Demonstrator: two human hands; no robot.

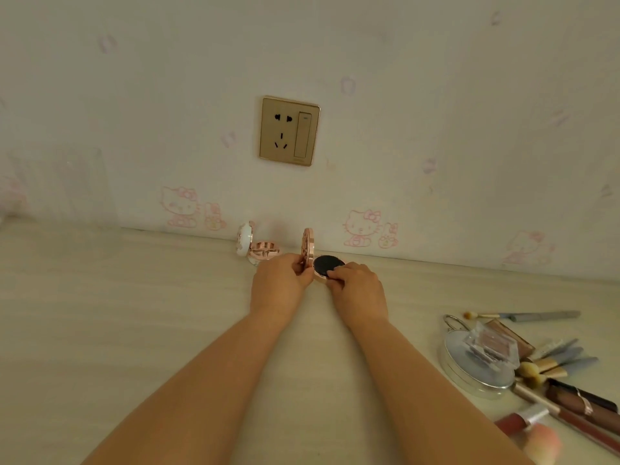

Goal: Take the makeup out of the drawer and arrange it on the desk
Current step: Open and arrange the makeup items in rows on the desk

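The left hand (pixel 280 283) pinched the upright lid of a rose-gold compact (pixel 310 255) between thumb and fingers, while the right hand (pixel 357 285) gripped the compact's round base, its fingertips (pixel 335 271) curled onto the black puff (pixel 327 265) lying in it. The compact sat on the pale, faintly grained counter (pixel 134 330), close to the wall, its lid standing roughly vertical. Just to the left, near but apart, a second compact (pixel 256 248) with a glossy white lid stood open too, showing a metallic pink tray inside. Well to the right lay a loose heap: a round silver mirror (pixel 476 374), a clear square case (pixel 493 345) resting on it, soft-tipped brushes (pixel 550 360), and slim brown lip gloss tubes (pixel 583 407). A gold socket plate (pixel 289 130) was set in the cartoon-cat wallpaper above.
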